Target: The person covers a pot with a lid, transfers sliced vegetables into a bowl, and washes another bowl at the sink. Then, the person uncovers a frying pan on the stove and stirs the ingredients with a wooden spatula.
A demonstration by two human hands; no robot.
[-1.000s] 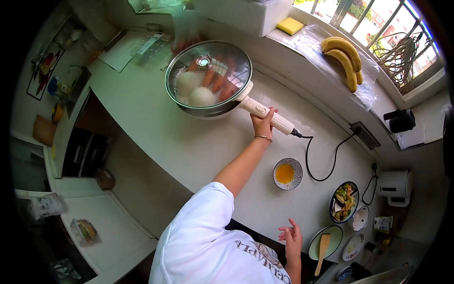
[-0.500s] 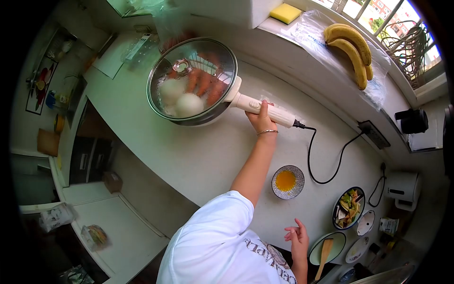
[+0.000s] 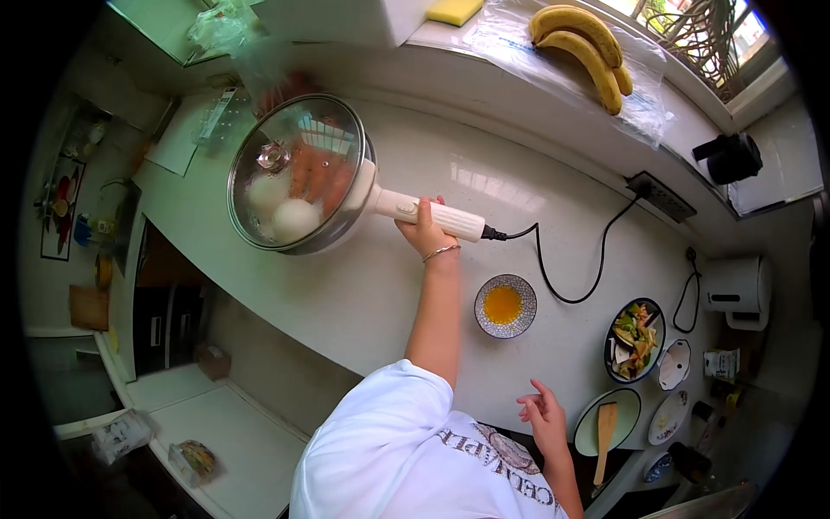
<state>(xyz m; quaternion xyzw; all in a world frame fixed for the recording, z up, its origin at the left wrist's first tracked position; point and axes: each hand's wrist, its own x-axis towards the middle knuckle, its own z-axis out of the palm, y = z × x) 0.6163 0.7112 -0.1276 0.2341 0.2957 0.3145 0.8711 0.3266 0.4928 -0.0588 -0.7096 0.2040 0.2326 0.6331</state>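
My left hand (image 3: 424,229), with a bracelet at the wrist, is closed round the cream handle of an electric frying pan (image 3: 335,239). A glass lid (image 3: 341,130) with a metal rim covers the pan. Under the steamy glass lie round white pieces of food (image 3: 296,220) and several long orange-red pieces (image 3: 316,177), their kind unclear. A black cord runs from the handle's end. My right hand (image 3: 545,415) hovers empty near the counter's front edge, fingers apart. Beside it is a pale green bowl (image 3: 634,413) with a wooden spatula (image 3: 606,439) across it. A patterned bowl (image 3: 483,322) holds orange-yellow liquid.
An oval dish (image 3: 612,370) of chopped food scraps and small plates stand at right. The cord (image 3: 571,300) loops to a power strip (image 3: 661,197). Bananas (image 3: 584,56) and a yellow sponge (image 3: 454,10) lie on the sill. A white appliance (image 3: 735,290) stands far right.
The view has turned slightly, so the pan and my left hand appear further left and lower. The left grip stays on the handle. My right hand stays empty near the green bowl.
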